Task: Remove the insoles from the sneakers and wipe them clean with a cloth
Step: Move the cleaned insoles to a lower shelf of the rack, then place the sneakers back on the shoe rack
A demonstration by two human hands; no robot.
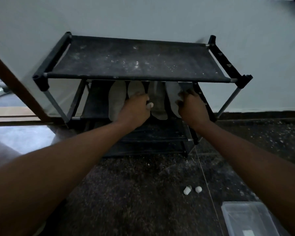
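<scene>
**Shoe rack (136, 77): second shelf, both hands engaged**

Four pale insoles (117, 99) lie side by side on the second shelf. Left hand (134, 109) curls over the second insole (135, 87), gripping it. Right hand (192, 107) pinches the rightmost insole (172, 92) at its edge.

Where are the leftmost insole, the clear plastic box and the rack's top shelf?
leftmost insole (117, 97), head view, its middle.
clear plastic box (237, 213), head view, bare top face.
top shelf (134, 58), head view, centre of its dusty fabric.
</scene>
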